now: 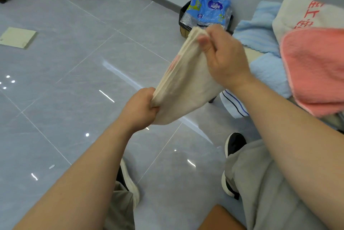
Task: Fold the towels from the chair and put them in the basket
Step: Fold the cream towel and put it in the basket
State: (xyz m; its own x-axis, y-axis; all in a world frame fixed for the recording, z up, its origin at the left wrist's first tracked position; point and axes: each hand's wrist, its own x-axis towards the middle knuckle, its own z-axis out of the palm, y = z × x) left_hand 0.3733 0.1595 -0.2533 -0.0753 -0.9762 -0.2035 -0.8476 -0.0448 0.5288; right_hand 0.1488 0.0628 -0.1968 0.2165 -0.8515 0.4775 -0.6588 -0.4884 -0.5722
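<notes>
Cream towel [184,79] stretched taut between both hands: left hand [140,108] grips its near end, right hand [222,58] pinches its far end.

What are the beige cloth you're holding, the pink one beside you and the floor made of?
Beige towel: probably thin woven cotton, matte; it creases and drapes limply. Pink towel: seems plush terry or microfibre; nubby ribbed pile, stitched edge. Floor: likely glazed tile; glossy, with grout lines and light reflections.
</notes>
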